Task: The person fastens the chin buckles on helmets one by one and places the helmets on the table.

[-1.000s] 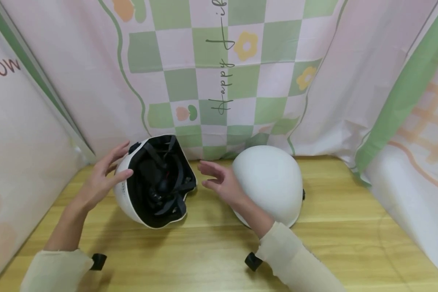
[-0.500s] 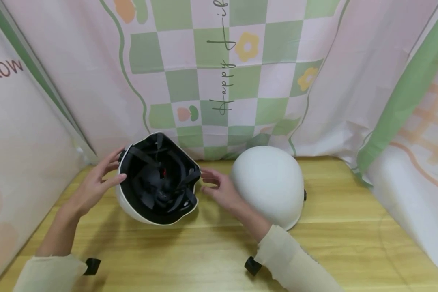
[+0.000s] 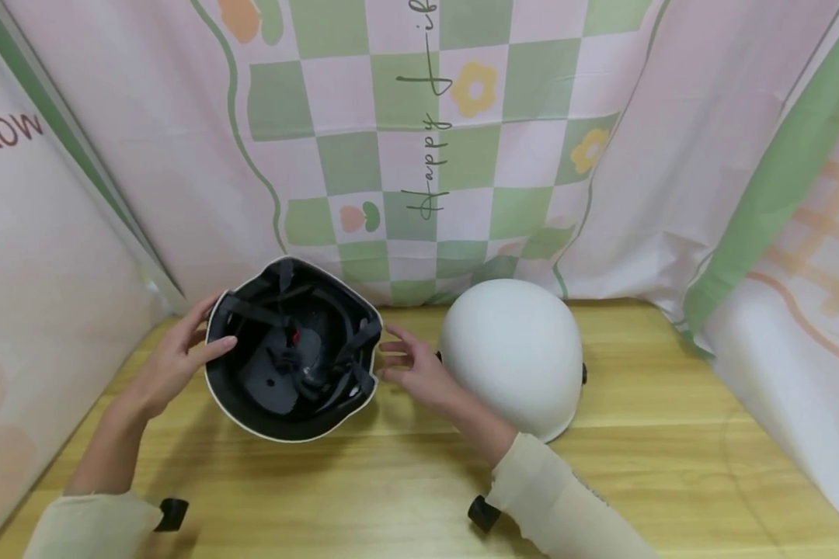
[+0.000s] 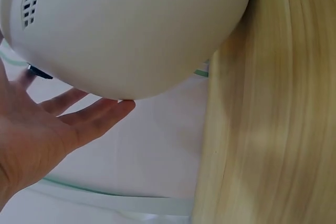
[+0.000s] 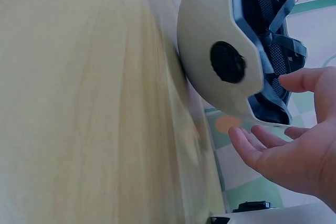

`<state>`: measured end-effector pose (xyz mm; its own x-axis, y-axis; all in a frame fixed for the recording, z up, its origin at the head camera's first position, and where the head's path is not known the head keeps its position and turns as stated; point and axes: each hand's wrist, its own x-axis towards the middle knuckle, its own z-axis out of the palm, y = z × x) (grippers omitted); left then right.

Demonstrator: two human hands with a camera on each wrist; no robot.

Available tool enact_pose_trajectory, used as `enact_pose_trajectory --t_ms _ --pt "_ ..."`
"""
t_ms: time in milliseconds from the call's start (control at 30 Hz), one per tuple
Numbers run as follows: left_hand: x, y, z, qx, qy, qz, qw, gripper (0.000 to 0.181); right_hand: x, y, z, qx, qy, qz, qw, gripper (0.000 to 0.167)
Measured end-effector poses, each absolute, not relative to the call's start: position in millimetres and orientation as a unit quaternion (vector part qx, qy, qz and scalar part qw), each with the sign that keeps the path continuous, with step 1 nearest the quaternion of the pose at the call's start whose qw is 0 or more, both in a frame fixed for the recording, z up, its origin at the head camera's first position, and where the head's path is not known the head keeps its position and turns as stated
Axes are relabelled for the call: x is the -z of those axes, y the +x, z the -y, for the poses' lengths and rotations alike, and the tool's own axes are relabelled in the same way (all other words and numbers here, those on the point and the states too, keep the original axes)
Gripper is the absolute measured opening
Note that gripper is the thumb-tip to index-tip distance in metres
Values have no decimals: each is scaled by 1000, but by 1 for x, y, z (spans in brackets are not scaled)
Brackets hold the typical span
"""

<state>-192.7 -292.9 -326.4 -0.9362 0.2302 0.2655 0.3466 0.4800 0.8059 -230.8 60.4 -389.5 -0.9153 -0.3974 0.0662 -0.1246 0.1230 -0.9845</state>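
Note:
A white helmet lies upside down on the left of the table, its black padded inside and straps facing up. My left hand holds its left rim, thumb over the edge and fingers along the outer shell. In the left wrist view, fingertips touch the underside of the shell. My right hand is at the right rim with fingers spread. In the right wrist view the thumb lies close to the dark straps, and the other fingers are below the rim; contact is unclear. A round black knob shows on the shell.
A second white helmet stands dome up to the right, just behind my right wrist. The wooden table ends at a checkered curtain at the back. More curtain hangs on both sides.
The left helmet has tipped and turned, so its opening now faces more upward and its rim sits a little further left. My left hand has shifted slightly left with it; my right hand stays nearby.

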Motion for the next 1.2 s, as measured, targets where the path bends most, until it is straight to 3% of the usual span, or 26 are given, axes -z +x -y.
enact_pose_trajectory --t_ms 467,933,1200 --pt "329 -193 295 476 -151 865 53 66 392 -228 -64 664 -206 -706 133 86" --pt "344 -192 294 496 -143 856 38 62 390 -233 -63 664 -239 -706 64 81" --pt "346 -190 296 510 -130 850 0 68 383 -232 -66 669 -282 -684 68 86"
